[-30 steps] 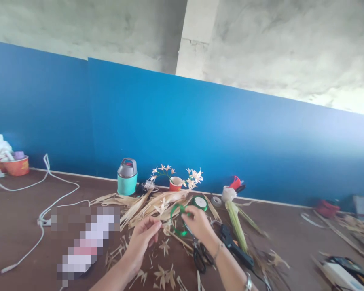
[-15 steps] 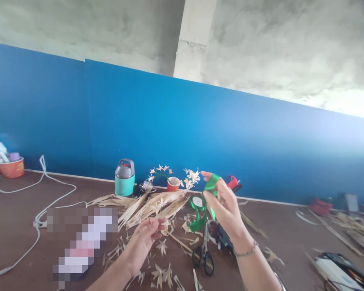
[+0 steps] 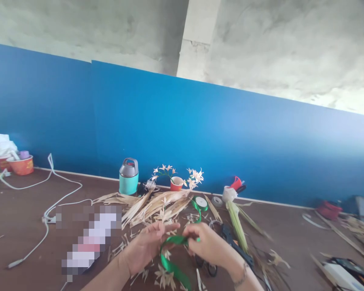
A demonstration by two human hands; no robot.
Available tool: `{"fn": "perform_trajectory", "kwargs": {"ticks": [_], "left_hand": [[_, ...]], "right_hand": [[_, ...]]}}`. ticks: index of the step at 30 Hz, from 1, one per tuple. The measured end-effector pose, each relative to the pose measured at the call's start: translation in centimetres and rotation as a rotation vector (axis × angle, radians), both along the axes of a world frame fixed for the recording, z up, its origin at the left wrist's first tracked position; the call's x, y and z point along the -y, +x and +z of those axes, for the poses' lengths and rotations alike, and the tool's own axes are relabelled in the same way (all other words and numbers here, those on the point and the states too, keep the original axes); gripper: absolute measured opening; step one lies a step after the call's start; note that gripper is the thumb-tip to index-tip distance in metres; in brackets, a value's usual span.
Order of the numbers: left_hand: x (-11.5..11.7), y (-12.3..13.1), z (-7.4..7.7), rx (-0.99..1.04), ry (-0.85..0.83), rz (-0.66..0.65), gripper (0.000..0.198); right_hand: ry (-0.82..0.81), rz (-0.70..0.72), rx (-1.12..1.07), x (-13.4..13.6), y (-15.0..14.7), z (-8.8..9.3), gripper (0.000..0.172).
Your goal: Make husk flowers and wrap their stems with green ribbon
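Note:
My left hand pinches the stem of a small spray of pale corn-husk flowers; the flowers stand up above its fingers and the stem is mostly hidden. Close beside it, my right hand has its fingers closed on a green ribbon. The ribbon loops between the two hands and a length hangs below them. Behind the right hand lies a ribbon spool with green ribbon trailing off it. Scissors lie under the right hand, partly covered. Loose husk flowers are scattered beneath the hands.
Dried corn husks lie beyond my hands. At the back stand a teal container and a red cup with flower sprays. A green husk bundle and a black tool lie right; a white cable runs left.
My right hand has come down and left with the ribbon, from raised beside the spool to next to my left hand. The ribbon now loops between both hands. The view has shifted slightly.

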State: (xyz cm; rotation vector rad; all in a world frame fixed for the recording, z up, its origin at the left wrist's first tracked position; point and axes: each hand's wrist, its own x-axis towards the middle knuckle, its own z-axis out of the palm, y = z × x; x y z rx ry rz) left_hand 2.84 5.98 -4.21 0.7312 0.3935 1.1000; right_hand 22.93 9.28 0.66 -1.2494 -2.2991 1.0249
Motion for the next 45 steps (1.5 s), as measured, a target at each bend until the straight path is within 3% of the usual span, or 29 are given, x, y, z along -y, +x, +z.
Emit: {"fn": "perform_trajectory", "kwargs": {"ticks": [4, 8, 13, 16, 19, 21, 24, 28, 32, 38, 45], "left_hand": [[0.0, -0.2, -0.3, -0.091, 0.018, -0.013, 0.019], [-0.3, -0.4, -0.4, -0.159, 0.022, 0.084, 0.021], [-0.4, -0.4, 0.1, -0.258, 0.024, 0.196, 0.022], [-0.2, 0.0, 0.6, -0.298, 0.048, 0.24, 0.021], [0.1, 0.4, 0.9, -0.311, 0.019, 0.26, 0.022], [0.2, 0.6, 0.9, -0.307, 0.01, 0.26, 0.024], [0.0, 0.8, 0.4, -0.294, 0.023, 0.241, 0.025], [-0.5, 0.7, -0.8, -0.312, 0.031, 0.208, 0.025], [-0.7, 0.7, -1.2, -0.365, 0.017, 0.239, 0.027], [-0.3, 0.8, 0.1, -0.428, -0.003, 0.364, 0.027], [-0.2, 1.3, 0.6, -0.479, -0.026, 0.485, 0.026]], "right_hand": [[0.033, -0.198, -0.182, -2.4, 1.1, -0.1, 0.02], [0.162, -0.36, -0.078, -3.9, 2.9, 0.0, 0.019], [0.375, -0.47, 0.351, -3.5, 3.4, 0.4, 0.023], [0.476, -0.39, 0.141, -2.5, 1.3, -0.1, 0.034], [0.204, -0.139, -0.266, -1.4, -1.7, -1.6, 0.035], [0.02, -0.176, -0.39, -0.9, -3.2, -2.8, 0.027], [-0.066, -0.134, -0.42, -0.5, -4.4, -3.8, 0.028], [-0.082, -0.003, -0.317, -0.5, -4.5, -3.2, 0.033], [-0.051, -0.03, -0.259, -0.6, -3.9, -2.8, 0.032], [-0.128, -0.184, -0.308, -1.3, -2.5, -3.1, 0.019], [-0.133, -0.313, -0.57, -0.4, -2.3, -3.3, 0.027]]}}
